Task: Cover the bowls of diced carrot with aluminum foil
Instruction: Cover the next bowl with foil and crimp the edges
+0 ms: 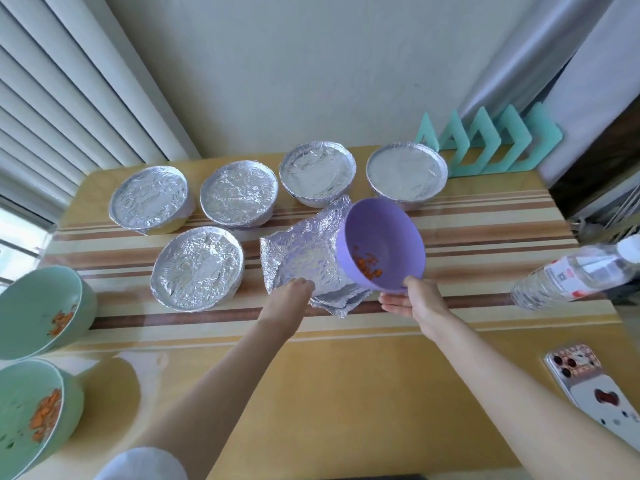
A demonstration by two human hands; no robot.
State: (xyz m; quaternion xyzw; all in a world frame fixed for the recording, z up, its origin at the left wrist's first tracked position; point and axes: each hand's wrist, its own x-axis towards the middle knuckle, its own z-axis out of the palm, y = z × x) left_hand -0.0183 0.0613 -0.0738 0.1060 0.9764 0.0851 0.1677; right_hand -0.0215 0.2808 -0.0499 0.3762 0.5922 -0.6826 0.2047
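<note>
One purple bowl (388,230) of carrot, likely light and stiff, tilts in the right grip (412,299), clamped on its near rim. Just left, the left grip (294,287) pinches the foil (304,244), probably tear-prone and best held by its edges.

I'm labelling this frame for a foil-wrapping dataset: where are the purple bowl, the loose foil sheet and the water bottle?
purple bowl (388,233), head view, on its inner wall.
loose foil sheet (301,251), head view, on its crinkled middle.
water bottle (585,270), head view, on its clear body.
</note>
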